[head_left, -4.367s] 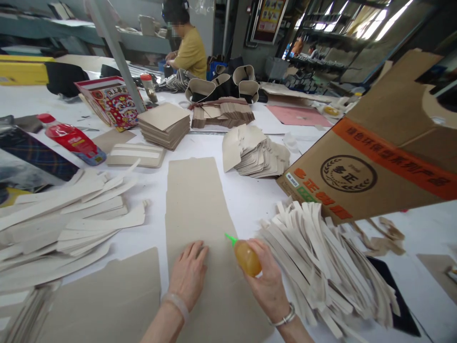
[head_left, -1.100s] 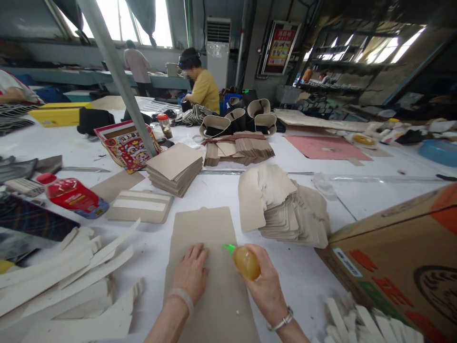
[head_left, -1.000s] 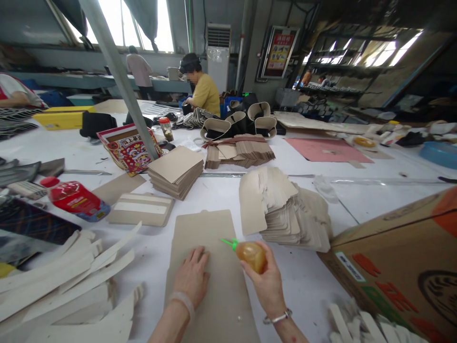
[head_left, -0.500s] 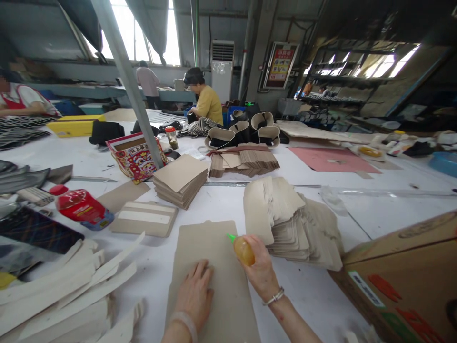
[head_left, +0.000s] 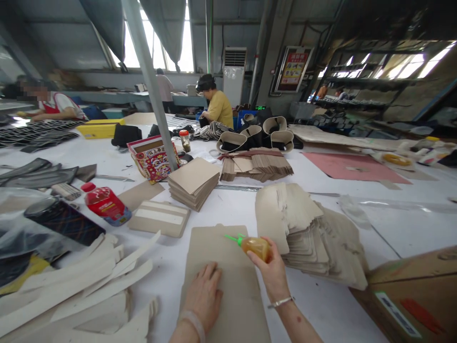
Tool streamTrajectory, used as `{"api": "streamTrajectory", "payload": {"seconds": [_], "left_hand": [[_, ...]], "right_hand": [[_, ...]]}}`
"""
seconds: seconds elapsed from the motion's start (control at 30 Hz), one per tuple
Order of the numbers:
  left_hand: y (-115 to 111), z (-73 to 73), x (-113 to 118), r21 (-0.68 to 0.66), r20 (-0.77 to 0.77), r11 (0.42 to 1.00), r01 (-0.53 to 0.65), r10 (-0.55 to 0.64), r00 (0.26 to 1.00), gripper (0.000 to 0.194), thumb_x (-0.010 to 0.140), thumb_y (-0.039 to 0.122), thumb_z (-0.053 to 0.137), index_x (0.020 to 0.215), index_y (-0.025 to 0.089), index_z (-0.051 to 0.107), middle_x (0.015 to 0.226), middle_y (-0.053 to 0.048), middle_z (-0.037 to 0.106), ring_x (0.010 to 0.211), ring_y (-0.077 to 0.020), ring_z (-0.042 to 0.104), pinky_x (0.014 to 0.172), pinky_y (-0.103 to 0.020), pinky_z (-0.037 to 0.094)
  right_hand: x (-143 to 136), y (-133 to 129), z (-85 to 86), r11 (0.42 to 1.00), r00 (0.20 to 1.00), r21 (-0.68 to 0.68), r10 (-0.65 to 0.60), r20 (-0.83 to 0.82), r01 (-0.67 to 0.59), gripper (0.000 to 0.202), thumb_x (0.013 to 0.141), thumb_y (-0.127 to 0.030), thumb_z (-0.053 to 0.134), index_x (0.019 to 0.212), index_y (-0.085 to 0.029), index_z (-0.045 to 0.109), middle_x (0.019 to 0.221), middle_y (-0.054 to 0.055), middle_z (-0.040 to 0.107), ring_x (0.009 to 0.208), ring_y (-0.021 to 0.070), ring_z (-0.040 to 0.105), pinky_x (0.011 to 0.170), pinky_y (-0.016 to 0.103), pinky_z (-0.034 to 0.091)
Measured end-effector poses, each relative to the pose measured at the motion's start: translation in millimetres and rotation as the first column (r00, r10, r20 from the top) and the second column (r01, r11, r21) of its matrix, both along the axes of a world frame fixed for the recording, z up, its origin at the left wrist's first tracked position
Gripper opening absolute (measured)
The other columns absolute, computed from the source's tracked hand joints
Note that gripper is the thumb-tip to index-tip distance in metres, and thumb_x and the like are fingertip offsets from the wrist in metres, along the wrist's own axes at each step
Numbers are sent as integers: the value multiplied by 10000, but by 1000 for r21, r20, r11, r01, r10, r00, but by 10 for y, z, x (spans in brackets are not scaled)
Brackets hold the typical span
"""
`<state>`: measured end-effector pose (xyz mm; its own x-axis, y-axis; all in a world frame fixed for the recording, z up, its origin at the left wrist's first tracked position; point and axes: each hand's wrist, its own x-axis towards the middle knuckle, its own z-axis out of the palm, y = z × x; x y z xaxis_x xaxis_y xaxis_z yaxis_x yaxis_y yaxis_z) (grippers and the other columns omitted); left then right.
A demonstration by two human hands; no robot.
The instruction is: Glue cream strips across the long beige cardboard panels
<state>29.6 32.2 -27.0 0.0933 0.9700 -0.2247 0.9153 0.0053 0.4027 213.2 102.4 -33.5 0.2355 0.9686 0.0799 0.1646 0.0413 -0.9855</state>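
A long beige cardboard sheet (head_left: 235, 295) lies flat on the white table in front of me. My left hand (head_left: 205, 293) rests palm down on it, fingers spread a little, holding nothing. Above the sheet's right edge, my right hand (head_left: 272, 269) grips a soft bottle (head_left: 257, 247) of amber liquid. Its green nozzle points left over the upper part of the sheet. To the right of my right hand sits a fanned pile of beige cardboard pieces (head_left: 303, 233).
Curved cardboard strips (head_left: 85, 286) cover the near left, with a red bottle (head_left: 105, 202) beyond. A square cardboard stack (head_left: 194, 181) and a slanted metal post (head_left: 152, 85) stand ahead. At right is a cardboard box (head_left: 414, 295). Across the table sits a person in yellow (head_left: 220, 107).
The view has turned left. My right hand has tilted the bottle flatter, and its nozzle now reaches further left over the sheet. My left hand stays on the sheet.
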Motion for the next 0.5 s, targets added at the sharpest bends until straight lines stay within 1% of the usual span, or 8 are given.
{"api": "streamTrajectory", "payload": {"seconds": [0.03,0.1,0.2,0.3,0.4,0.5], "left_hand": [[-5,10,-51,12,-1,1000,-18,18,1000,458,699,130,415,1133,221,530,1281,-27,468,1155,-197,417,990,-342,313],[-22,29,-173,21,-14,998,-66,66,998,434,727,148,406,1139,202,529,1269,-42,478,1146,-194,427,989,-333,313],[-57,42,-369,15,-22,992,-124,124,992,415,753,170,402,1148,187,525,1269,-54,480,1153,-188,425,990,-322,316],[-80,24,-521,20,-3,990,-139,140,990,401,776,199,398,1158,186,519,1268,-54,482,1159,-185,422,1000,-318,312],[-85,1,-594,43,24,991,-127,126,992,381,787,227,405,1145,184,526,1254,-59,490,1151,-188,425,996,-319,318],[-87,-1,-609,65,47,990,-122,119,992,358,784,241,419,1118,193,540,1247,-55,493,1139,-195,430,982,-328,334]], "right_hand": [[-57,18,14,999,1000,-16,29,-3,-29,561,607,-338,696,1104,-186,486,869,23,653,732,192,627,684,322,529],[-175,39,57,993,992,-43,112,50,-110,574,606,-338,696,1118,-199,478,912,24,641,782,196,618,740,339,514],[-357,45,111,979,968,12,197,154,-202,538,624,-327,680,1114,-216,490,996,29,609,884,209,592,817,359,486],[-529,40,120,947,924,76,285,256,-314,507,644,-283,659,1120,-236,491,1054,32,578,964,213,560,865,364,464],[-660,29,109,917,879,102,333,342,-386,499,647,-239,650,1118,-245,488,1068,31,568,992,213,548,891,367,450],[-732,17,106,913,865,106,331,376,-395,494,654,-225,636,1122,-239,478,1085,36,561,1008,212,542,907,369,441]]}}
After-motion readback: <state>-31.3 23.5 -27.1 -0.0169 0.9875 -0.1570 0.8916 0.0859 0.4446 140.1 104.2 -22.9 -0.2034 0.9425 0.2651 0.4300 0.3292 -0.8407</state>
